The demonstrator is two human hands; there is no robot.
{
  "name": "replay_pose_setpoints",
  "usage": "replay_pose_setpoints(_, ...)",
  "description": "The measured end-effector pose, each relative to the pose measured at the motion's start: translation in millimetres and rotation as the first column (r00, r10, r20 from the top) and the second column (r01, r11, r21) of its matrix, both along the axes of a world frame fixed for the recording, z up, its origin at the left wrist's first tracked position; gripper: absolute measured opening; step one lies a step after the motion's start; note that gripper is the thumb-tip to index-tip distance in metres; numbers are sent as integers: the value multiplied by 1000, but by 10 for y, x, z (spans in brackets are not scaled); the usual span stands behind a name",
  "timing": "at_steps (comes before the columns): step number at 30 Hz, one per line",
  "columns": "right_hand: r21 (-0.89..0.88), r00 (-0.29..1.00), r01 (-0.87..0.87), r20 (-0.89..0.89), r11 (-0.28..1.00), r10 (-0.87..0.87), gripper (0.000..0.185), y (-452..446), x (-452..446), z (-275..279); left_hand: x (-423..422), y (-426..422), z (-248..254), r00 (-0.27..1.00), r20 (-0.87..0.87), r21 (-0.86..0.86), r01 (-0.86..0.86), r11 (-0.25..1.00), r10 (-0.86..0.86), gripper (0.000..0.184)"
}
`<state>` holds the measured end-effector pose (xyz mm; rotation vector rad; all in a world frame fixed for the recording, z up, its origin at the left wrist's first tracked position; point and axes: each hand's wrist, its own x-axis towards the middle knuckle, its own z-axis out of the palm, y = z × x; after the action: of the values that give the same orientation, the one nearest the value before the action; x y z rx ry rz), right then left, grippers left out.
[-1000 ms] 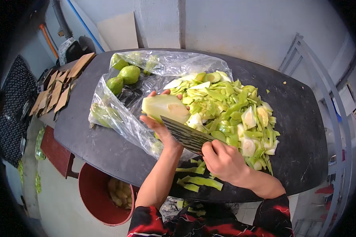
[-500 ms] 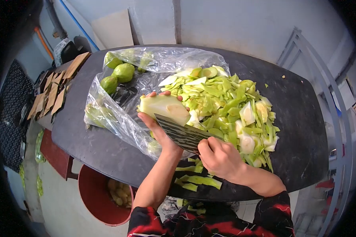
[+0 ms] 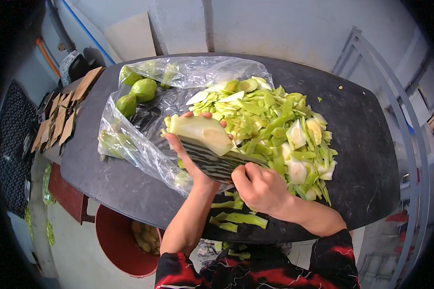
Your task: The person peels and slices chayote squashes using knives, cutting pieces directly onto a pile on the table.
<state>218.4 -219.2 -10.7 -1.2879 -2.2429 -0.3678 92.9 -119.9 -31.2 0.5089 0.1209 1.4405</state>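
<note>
My left hand (image 3: 192, 166) cradles a peeled, pale green fruit (image 3: 201, 132) with a brownish oval patch near its right end. My right hand (image 3: 261, 187) is closed round the handle of a broad kitchen knife (image 3: 212, 164); the handle itself is hidden by the fingers. The dark, wavy-patterned blade lies against the near side of the fruit, close to my left palm. Just beyond and to the right is a large heap of green peels and pale slices (image 3: 275, 130). A few longer peel strips (image 3: 241, 219) lie near the table's front edge.
Whole green fruits (image 3: 143, 90) sit in a clear plastic bag (image 3: 144, 164) on the dark table (image 3: 366, 159). A red bucket (image 3: 112, 245) with pale pieces inside stands on the floor at front left. Cardboard pieces (image 3: 62, 123) lie at left, a grey metal railing (image 3: 395, 111) at right.
The knife and my right hand have shifted left and the blade has turned, showing more of its broad side below the fruit. The whole view has also moved slightly.
</note>
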Motion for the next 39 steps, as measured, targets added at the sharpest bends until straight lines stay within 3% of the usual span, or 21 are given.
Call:
replay_pose_setpoints(3, 21, 999, 20, 28, 1000, -20, 11, 19, 3, -9, 96, -54, -2, 998, 64, -42, 12, 999, -10, 63)
replay_pose_setpoints(8, -16, 999, 36, -10, 999, -36, 11, -2, -29, 26, 159, -76, -20, 990, -45, -46, -139, 989, 137, 61)
replay_pose_setpoints(10, -3, 998, 65, 10, 998, -65, 12, -18, -32, 29, 142, -83, -5, 999, -20, -49, -30, 998, 29, 60)
replay_pose_setpoints(15, -23, 997, 81, -11, 996, -81, 17, -18, -51, 23, 134, -55, -61, 999, 41, -27, 22, 999, -21, 59)
replay_pose_setpoints(20, -110, 991, 86, -88, 990, -96, 24, -62, -76, 48, 204, -87, -72, 988, -104, 16, -117, 993, 118, 61)
replay_pose_setpoints(24, -93, 991, 110, -69, 990, -117, 23, -50, -71, 40, 165, -92, -15, 996, -63, 36, 58, 998, -56, 61)
replay_pose_setpoints(27, -103, 989, 94, -101, 990, -105, 22, -34, -67, 27, 158, -81, -32, 996, -89, 58, 30, 998, -25, 61)
replay_pose_setpoints(29, -105, 988, 86, -121, 991, -98, 22, -25, -47, 30, 190, -82, -63, 975, -202, 91, -77, 993, 94, 60)
replay_pose_setpoints(33, -144, 983, 17, -176, 989, -43, 22, 2, 3, 38, 192, -50, -139, 980, -165, 124, -92, 988, 112, 58)
replay_pose_setpoints(35, -149, 980, -36, -201, 988, 5, 23, 23, 41, 59, 183, -9, -152, 942, -275, 188, -145, 971, 194, 58)
replay_pose_setpoints(39, -227, 966, -61, -257, 972, 0, 24, 20, 57, 52, 202, 37, -189, 921, -333, 195, -144, 970, 204, 57)
